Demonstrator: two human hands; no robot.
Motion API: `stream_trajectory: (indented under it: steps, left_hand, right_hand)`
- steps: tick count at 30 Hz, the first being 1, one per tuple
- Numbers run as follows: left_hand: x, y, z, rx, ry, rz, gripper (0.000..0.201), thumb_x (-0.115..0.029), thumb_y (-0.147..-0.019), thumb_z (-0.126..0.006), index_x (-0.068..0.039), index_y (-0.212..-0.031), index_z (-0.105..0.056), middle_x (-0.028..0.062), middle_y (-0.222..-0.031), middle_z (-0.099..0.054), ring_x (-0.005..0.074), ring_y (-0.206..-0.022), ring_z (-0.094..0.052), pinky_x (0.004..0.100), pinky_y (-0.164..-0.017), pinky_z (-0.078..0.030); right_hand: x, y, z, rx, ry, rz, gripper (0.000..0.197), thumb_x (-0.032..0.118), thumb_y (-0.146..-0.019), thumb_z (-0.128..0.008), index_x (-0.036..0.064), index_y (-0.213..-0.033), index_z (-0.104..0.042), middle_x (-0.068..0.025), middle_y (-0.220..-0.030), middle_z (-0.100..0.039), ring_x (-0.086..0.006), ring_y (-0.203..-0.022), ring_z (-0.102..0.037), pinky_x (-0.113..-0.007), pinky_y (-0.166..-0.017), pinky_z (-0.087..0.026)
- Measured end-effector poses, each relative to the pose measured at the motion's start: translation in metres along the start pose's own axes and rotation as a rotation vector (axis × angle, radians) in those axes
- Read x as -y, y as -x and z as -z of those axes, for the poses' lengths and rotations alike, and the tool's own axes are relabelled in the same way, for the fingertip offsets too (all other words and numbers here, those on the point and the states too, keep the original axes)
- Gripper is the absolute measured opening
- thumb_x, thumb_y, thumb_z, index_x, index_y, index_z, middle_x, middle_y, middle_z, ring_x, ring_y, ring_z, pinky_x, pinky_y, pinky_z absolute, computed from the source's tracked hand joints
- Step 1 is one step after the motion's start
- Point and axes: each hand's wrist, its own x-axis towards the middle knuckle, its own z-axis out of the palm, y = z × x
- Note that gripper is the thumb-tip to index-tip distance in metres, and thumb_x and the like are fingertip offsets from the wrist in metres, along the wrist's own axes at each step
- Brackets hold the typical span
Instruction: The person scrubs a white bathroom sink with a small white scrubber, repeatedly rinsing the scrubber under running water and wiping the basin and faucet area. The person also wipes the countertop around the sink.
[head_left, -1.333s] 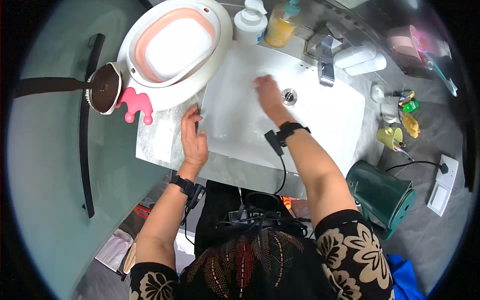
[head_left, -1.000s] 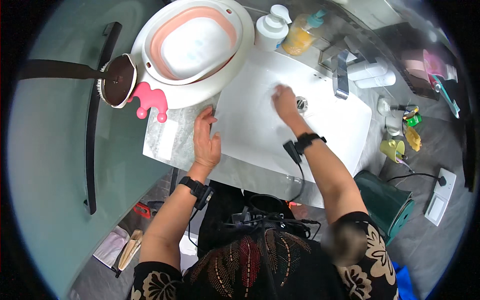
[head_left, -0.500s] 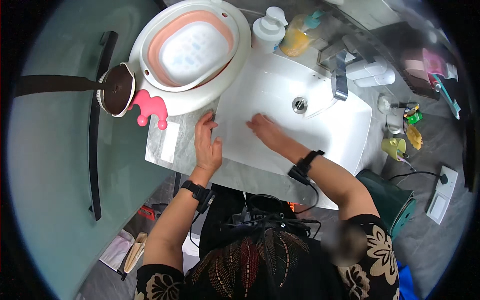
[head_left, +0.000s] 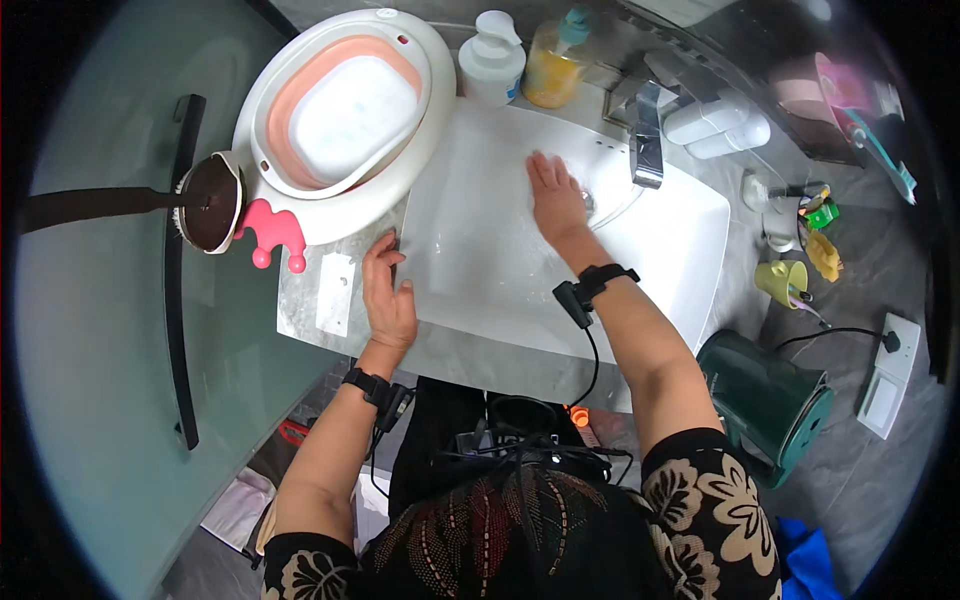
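Note:
My right hand is inside the white sink, its fingers stretched out and holding nothing. It lies beside the drain and partly covers it. From the tap a pale curved streak, like running water, comes down toward the drain. Drops of water show on the left part of the basin. My left hand is at the sink's left front edge, above the grey countertop. Its fingers are loosely bent and apart, with nothing in them. Both wrists carry a black strap with a cable.
Left of the sink stand a white and pink folding basin and a long-handled brush. A white pump bottle and a yellow one stand behind. At the right are a yellow-green cup and a green bin.
My right hand has moved away from me and rightward across the basin, from its left middle to beside the drain. My left hand stays by the sink's edge. The whole view has shifted slightly.

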Motion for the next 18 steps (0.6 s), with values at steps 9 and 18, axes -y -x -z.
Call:
stream_trajectory:
  steps: [9,18]
  left_hand:
    - [0.001,0.002,0.001,-0.001,-0.026,-0.012,0.026,-0.006,-0.07,-0.041,0.004,-0.094,-0.048,0.0247,-0.122,-0.046,0.0394,-0.113,-0.045,0.0428,-0.099,-0.035]
    - [0.002,0.002,0.0,-0.002,-0.02,-0.056,0.026,-0.007,-0.071,-0.043,0.005,-0.094,-0.047,0.0257,-0.122,-0.045,0.0399,-0.113,-0.045,0.0433,-0.099,-0.035]
  right_hand:
    - [-0.085,0.061,0.021,0.186,0.047,-0.295,0.043,0.021,-0.088,-0.047,0.01,-0.13,-0.044,-0.0084,-0.133,-0.048,-0.0314,-0.117,-0.049,-0.043,-0.097,-0.04]
    - [-0.14,0.12,0.048,0.258,0.137,-0.491,0.045,0.015,-0.085,-0.049,0.0015,-0.127,-0.045,-0.0127,-0.136,-0.043,-0.0308,-0.115,-0.047,-0.045,-0.09,-0.044]
